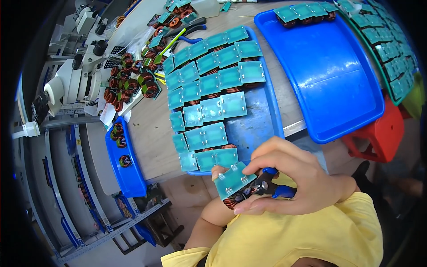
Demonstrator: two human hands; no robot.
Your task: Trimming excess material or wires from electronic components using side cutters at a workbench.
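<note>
My right hand (pixel 307 175) is wrapped round a pair of small cutters (pixel 266 186) with dark jaws and blue handles. The jaws are at the underside edge of a green circuit board (pixel 231 177) that carries copper-wound coils (pixel 230 203) beneath. My left hand (pixel 217 171) grips this board from its far side; just a fingertip shows and the board hides the rest. Shiny solder points with pins stand on the board's upper face. Right beyond lies a blue tray (pixel 253 118) with rows of similar green boards (pixel 212 84), coils under them.
An unfilled blue tray (pixel 333 84) on the right bears several boards (pixel 307 12) at its far end. A loaded green tray (pixel 371 49) adjoins it, above a red stool (pixel 378 133). Loose coils (pixel 124 84), pliers (pixel 191 30), a microscope (pixel 73 73) and a small blue tray (pixel 129 173) are left.
</note>
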